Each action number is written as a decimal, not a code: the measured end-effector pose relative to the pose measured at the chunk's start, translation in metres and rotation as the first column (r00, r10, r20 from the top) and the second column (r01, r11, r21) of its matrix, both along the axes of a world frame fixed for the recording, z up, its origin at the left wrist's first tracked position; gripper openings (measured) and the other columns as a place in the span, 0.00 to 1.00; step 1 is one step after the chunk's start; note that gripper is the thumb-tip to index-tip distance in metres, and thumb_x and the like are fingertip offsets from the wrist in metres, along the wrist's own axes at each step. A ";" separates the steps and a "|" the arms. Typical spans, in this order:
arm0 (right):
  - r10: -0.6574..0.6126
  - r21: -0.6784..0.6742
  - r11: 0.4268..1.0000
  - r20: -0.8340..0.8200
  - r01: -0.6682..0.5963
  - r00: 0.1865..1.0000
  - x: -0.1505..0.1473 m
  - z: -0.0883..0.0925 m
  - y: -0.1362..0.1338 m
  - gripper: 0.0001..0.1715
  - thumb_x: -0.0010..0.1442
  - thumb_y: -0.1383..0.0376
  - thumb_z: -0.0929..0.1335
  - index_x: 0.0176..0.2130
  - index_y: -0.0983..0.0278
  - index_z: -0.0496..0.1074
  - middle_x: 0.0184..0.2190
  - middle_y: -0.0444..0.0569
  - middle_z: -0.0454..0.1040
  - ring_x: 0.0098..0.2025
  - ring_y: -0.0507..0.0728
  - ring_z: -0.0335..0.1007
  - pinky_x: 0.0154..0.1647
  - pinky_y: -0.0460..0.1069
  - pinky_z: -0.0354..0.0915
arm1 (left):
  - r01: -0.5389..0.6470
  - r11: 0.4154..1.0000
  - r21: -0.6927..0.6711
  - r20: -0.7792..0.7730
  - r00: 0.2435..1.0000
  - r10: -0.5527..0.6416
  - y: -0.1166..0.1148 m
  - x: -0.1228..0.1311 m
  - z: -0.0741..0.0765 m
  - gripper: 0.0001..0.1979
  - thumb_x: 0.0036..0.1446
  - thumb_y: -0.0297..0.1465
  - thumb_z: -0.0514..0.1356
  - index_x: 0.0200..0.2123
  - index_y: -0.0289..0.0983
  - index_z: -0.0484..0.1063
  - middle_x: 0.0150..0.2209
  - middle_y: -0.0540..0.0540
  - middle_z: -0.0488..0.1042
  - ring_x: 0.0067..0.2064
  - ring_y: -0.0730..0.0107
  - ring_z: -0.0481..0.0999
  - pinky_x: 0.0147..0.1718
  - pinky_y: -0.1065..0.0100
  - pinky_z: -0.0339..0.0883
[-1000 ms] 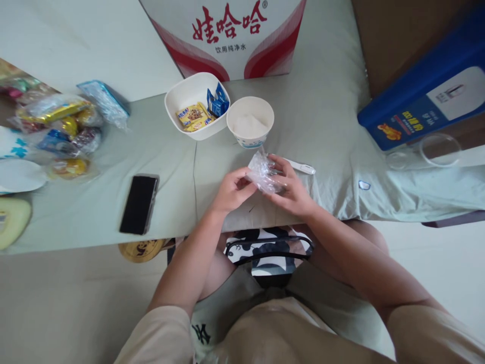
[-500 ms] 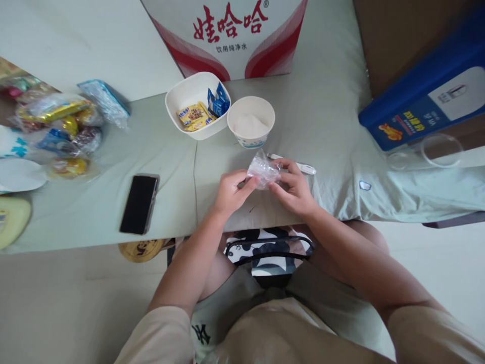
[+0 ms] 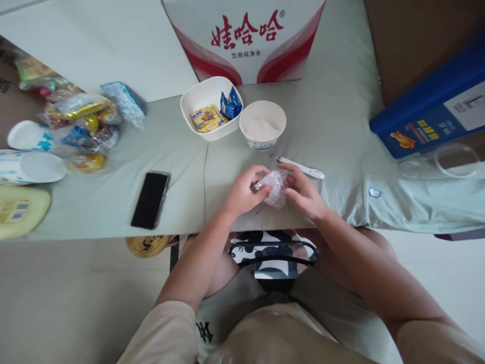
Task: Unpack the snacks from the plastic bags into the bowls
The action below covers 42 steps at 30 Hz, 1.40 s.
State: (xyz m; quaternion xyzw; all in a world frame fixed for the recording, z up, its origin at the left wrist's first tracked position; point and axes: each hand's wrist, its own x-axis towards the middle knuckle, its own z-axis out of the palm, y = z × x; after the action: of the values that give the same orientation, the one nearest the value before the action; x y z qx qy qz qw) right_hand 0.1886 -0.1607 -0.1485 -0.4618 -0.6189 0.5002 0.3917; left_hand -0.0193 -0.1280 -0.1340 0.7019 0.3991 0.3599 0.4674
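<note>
Near the front edge of the cloth-covered surface, a crumpled piece of clear plastic film (image 3: 276, 191) is bunched between my two hands. My left hand (image 3: 246, 189) grips it from the left, thumb laid over its near side and fingers curled behind. From the right, the curled fingers and thumb of my right hand (image 3: 305, 193) close on its other side. Just beyond my right fingers lies a white pen-like tool (image 3: 303, 168) with a thin dark tip. A paper cup (image 3: 262, 145) holding something white stands behind my hands, beside a white bowl (image 3: 206, 136) of snack packets.
To the left lies a black phone (image 3: 150, 200). Wrapped snacks (image 3: 91, 126), paper cups (image 3: 34, 167) and a yellow-green container (image 3: 22, 212) crowd the far left. A white-and-red carton (image 3: 246, 65) stands behind; a blue box (image 3: 413, 131) and a clear plastic cup (image 3: 456, 161) are at right.
The plastic film has become more bunched up and sits slightly closer to the front edge. Both hands have shifted around it. The view has swung a little, moving the scene rightward.
</note>
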 end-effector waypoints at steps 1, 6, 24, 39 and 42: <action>0.030 0.008 1.000 -0.015 -0.029 0.999 0.000 0.001 0.000 0.41 0.64 0.40 0.67 0.65 0.59 0.60 0.35 0.48 0.75 0.33 0.59 0.73 0.36 0.56 0.71 | -0.005 0.999 0.032 -0.030 1.000 0.006 -0.001 0.000 0.001 0.15 0.60 0.37 0.64 0.48 0.40 0.70 0.25 0.54 0.73 0.24 0.73 0.69 0.26 0.70 0.61; -0.056 0.067 0.996 0.064 0.051 0.996 -0.007 0.001 -0.001 0.35 0.63 0.48 0.71 0.62 0.60 0.64 0.39 0.50 0.76 0.36 0.59 0.74 0.39 0.55 0.71 | 0.023 0.989 0.144 -0.197 0.980 0.006 -0.004 -0.004 0.001 0.16 0.59 0.34 0.63 0.51 0.40 0.70 0.26 0.55 0.72 0.26 0.74 0.69 0.30 0.70 0.61; -0.231 -0.130 0.966 -0.048 0.223 0.972 -0.005 0.009 0.002 0.17 0.59 0.58 0.67 0.47 0.61 0.71 0.35 0.48 0.77 0.33 0.55 0.73 0.38 0.52 0.70 | -0.384 0.903 0.191 -0.098 0.908 0.407 0.013 -0.013 0.012 0.16 0.57 0.42 0.63 0.23 0.40 0.66 0.20 0.54 0.63 0.23 0.75 0.60 0.23 0.69 0.56; -0.037 -0.058 0.998 0.046 0.039 0.998 -0.014 0.021 0.017 0.10 0.60 0.65 0.63 0.38 0.64 0.73 0.23 0.41 0.68 0.25 0.50 0.59 0.32 0.48 0.57 | 0.068 0.903 0.424 -0.812 0.471 0.346 0.135 0.050 0.092 0.10 0.47 0.19 0.63 0.32 0.39 0.71 0.32 0.45 0.75 0.44 0.47 0.81 0.50 0.49 0.73; -0.026 -0.042 0.999 0.076 0.030 0.997 -0.012 0.021 0.020 0.11 0.61 0.66 0.63 0.39 0.64 0.74 0.23 0.41 0.68 0.24 0.50 0.57 0.32 0.48 0.56 | 0.097 0.980 0.171 -0.953 0.269 0.140 0.151 0.078 0.086 0.09 0.45 0.19 0.63 0.31 0.36 0.74 0.34 0.40 0.77 0.50 0.38 0.81 0.52 0.47 0.72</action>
State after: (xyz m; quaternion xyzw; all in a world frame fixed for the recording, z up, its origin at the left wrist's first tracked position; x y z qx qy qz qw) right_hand 0.1761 -0.1404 -0.1274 -0.4973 -0.6159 0.4899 0.3651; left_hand 0.0586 0.0230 -0.0475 0.8129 0.5721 -0.0944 0.0546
